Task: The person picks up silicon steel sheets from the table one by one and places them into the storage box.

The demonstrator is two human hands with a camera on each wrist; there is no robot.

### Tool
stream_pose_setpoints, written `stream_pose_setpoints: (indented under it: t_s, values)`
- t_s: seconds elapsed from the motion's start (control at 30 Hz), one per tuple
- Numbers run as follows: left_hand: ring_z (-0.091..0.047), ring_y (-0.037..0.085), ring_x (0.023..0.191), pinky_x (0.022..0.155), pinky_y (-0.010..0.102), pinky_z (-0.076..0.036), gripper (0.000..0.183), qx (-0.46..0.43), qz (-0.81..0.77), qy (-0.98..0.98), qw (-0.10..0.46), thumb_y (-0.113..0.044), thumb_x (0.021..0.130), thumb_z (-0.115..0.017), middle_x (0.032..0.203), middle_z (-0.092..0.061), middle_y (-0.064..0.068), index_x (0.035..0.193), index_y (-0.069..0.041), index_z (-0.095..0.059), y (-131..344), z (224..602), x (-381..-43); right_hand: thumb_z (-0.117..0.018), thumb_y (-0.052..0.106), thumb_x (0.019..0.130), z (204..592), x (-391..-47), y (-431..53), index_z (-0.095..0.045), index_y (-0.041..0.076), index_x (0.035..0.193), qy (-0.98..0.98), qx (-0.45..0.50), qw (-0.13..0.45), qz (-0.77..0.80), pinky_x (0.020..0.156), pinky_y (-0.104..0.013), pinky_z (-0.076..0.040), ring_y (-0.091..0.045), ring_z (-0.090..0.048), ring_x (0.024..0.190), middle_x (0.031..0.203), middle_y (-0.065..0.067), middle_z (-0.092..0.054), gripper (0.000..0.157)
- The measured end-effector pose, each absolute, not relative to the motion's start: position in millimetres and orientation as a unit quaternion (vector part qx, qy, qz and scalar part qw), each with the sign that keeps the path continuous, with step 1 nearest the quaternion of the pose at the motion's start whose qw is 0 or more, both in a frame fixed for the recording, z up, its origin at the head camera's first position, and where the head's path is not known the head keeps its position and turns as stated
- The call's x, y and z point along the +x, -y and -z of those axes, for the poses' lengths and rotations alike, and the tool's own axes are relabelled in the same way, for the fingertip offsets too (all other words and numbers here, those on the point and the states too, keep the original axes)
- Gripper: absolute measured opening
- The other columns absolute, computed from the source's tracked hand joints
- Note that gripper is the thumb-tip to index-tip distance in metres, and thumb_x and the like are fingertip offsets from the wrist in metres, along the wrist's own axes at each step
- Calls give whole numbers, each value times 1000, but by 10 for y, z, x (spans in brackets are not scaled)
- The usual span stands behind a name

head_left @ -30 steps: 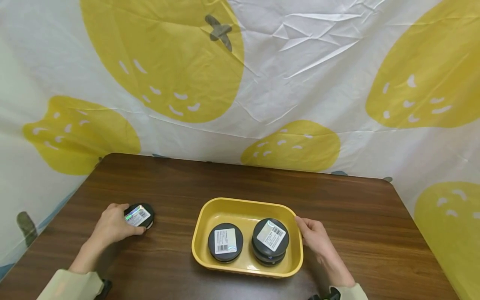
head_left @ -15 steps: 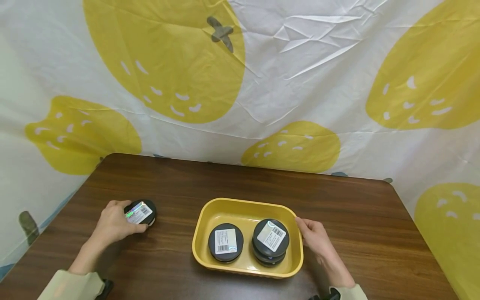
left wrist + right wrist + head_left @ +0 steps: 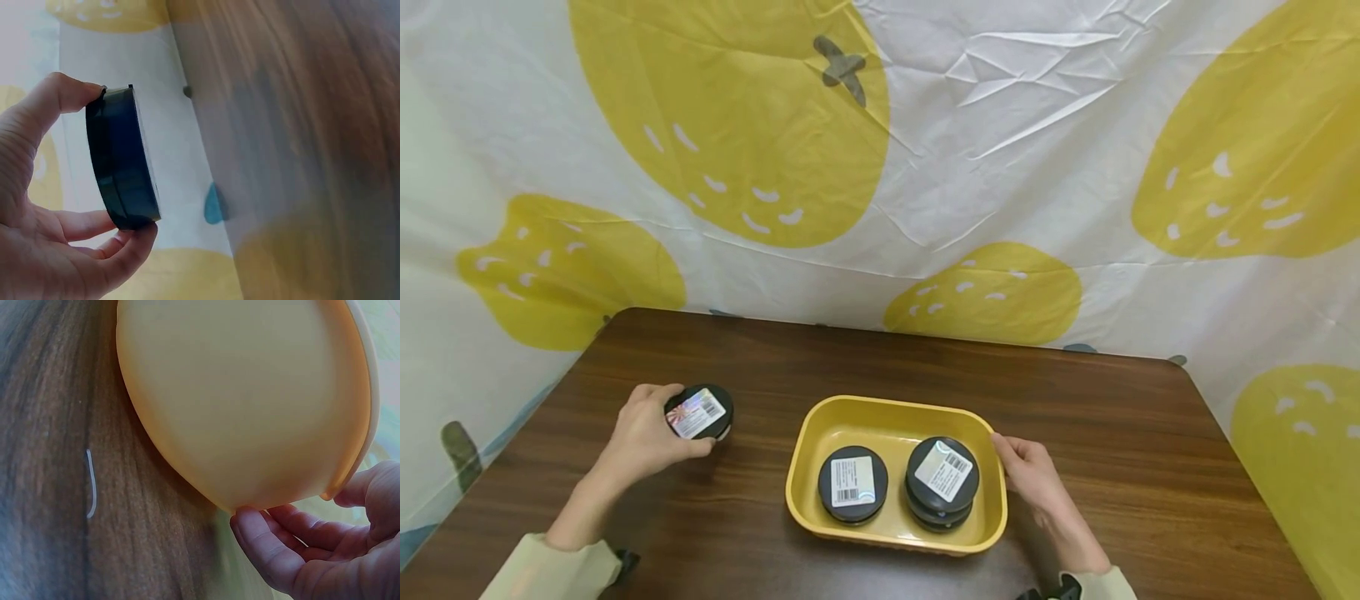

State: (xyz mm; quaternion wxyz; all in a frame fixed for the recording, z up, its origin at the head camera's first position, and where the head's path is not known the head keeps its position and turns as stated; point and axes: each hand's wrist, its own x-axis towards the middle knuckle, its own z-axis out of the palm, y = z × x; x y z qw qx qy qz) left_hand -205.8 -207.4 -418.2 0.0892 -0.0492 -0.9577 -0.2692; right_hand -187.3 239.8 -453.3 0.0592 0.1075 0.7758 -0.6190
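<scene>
My left hand grips a flat round black container by its edge, thumb on one side and fingers on the other. A label with a barcode and a shiny patch faces up on it. In the left wrist view the container is seen edge-on, clear of the wooden table. My right hand holds the right end of a yellow plastic tub, with the thumb at the rim and the fingers against the outer wall. Inside the tub lie similar black containers: one group at left, a stack at right.
The dark wooden table carries the tub near its front middle. A white curtain with yellow fruit prints hangs along the table's back and sides. A thin white mark shows on the wood in the right wrist view.
My left hand has lifted the black container and moved it right and slightly away toward the back. The right hand and the tub have stayed in place.
</scene>
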Motion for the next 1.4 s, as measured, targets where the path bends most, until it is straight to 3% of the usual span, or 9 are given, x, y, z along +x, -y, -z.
stream_pose_setpoints:
  t_s: [0.43,1.4]
  values:
    - [-49,45,95,75,57,-43,80,-81,292,948,103,-24,56,-83,113,-46,33,118,15,-51,1848,3976,-1997,-47,17,98,4538,-1875,-2415,-64,-10,91,-778,98,62,617,60,-26,-52,-11,-57,61,67,-2,-57,33]
    - [-52,39,94,76,52,-45,83,-112,314,937,107,-21,52,-86,113,-47,26,119,13,-51,1598,3850,-1934,-46,16,99,4553,-1883,-2405,-63,-13,95,-774,112,60,620,59,-26,-51,-13,-55,61,68,-4,-56,34]
